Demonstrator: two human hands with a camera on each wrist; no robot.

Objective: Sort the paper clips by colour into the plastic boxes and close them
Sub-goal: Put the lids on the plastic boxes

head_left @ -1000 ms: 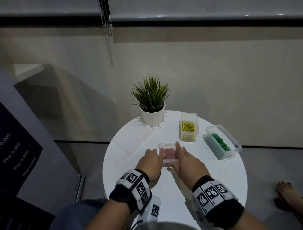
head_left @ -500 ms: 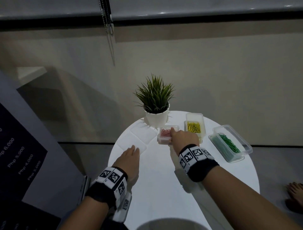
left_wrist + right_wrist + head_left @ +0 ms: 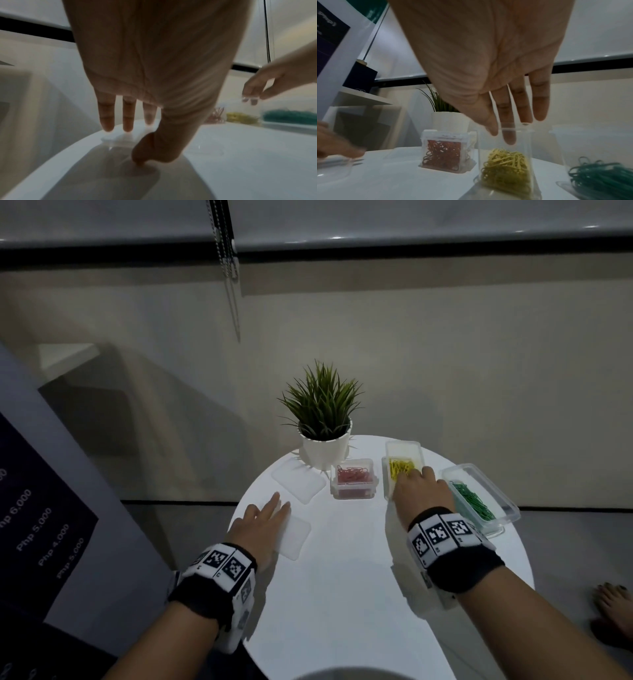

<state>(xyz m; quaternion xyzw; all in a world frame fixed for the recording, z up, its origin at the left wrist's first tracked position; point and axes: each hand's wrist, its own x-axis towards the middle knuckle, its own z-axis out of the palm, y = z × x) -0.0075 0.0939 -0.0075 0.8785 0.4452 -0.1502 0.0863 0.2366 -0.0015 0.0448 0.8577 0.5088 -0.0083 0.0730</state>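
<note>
Basically round white table [image 3: 342, 611], potted plant [image 3: 322, 419] at back; both hands' grip spread.

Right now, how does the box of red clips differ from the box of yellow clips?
The red clip box is shorter and squarer; the yellow clip box is longer and narrower. In the right wrist view the red one appears to have its lid on, while the yellow one stands open. Nobody touches the red box; the right hand reaches over the yellow one, fingertips at its rim. Both are clear plastic and sit on the white round table.
</note>
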